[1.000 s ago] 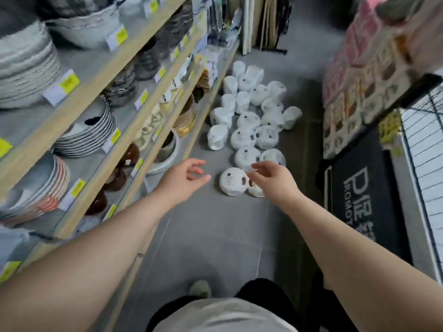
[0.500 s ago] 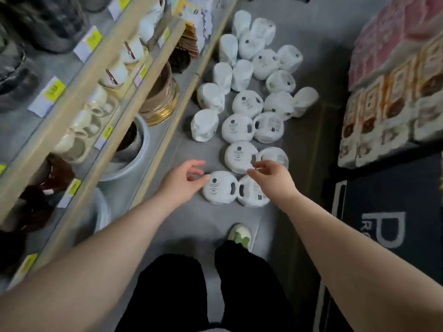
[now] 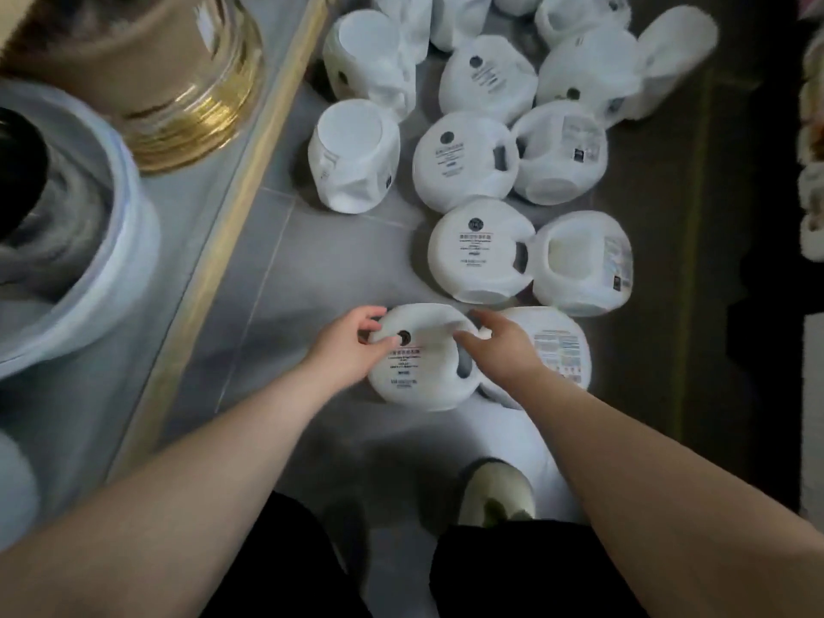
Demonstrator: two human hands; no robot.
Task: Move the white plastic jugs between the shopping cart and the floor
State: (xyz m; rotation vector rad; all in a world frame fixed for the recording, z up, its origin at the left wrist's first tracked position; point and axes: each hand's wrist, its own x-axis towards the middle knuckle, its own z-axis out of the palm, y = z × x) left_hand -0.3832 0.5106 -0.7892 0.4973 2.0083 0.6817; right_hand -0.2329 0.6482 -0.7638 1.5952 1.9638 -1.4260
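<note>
Several white plastic jugs lie on the grey floor; the shopping cart is out of view. The nearest jug (image 3: 417, 372) lies on its side with its label facing up. My left hand (image 3: 348, 345) grips its left edge, thumb on top and fingers curled over the rim. My right hand (image 3: 499, 350) reaches in from the right, its fingers fairly straight and touching the jug's handle. A second jug (image 3: 559, 345) lies right behind that hand, partly hidden by it. Two more jugs (image 3: 479, 252) (image 3: 584, 265) lie just beyond.
A low shelf with a wooden edge (image 3: 232, 207) runs along the left, holding a gold-rimmed bowl stack (image 3: 178, 82) and a white bowl (image 3: 111, 243). My shoe (image 3: 495, 492) stands just below the jugs. A dark mat (image 3: 713, 260) borders the jugs on the right.
I have bent down much closer to the floor. Both hands dropped onto the nearest jug; the left now holds its edge and the right has shifted onto its handle.
</note>
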